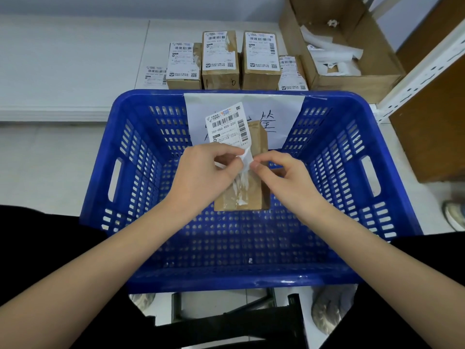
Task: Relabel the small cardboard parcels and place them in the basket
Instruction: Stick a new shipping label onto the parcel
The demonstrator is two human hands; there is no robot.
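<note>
A small cardboard parcel (251, 192) is held over the blue plastic basket (141, 278). A white shipping label (227, 124) stands half peeled from the parcel's top face, its lower part curled. My left hand (203, 172) pinches the label's lower edge, and my right hand (284, 177) pinches the curled white strip next to it. Torn white paper remains on the parcel's brown face. Several labelled parcels (220, 59) stand in a row on the floor behind the basket.
A loose label sheet (154, 75) lies left of the parcel row. An open cardboard box (352, 59) with white paper backing scraps stands at the back right, beside a white metal shelf frame (422, 71). A paper sign (284, 114) hangs inside the basket's far wall.
</note>
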